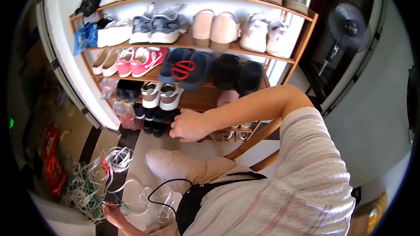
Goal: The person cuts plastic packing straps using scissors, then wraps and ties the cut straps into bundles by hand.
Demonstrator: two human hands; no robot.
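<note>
My left hand is low at the left, its fingers pinched on a thin white strand at the edge of a tangle of white plastic strapping. Some green strands are mixed into the pile. A looser coil lies just above it, and thin loops trail over the floor toward my leg. My right hand is raised in front of the shoe rack's lower shelves, fingers curled closed. What it holds, if anything, is hidden.
A wooden shoe rack with several rows of shoes stands ahead. Red loops lie against dark blue slippers. A standing fan is at the right. A red bag lies left of the strapping. A black cable hangs near my lap.
</note>
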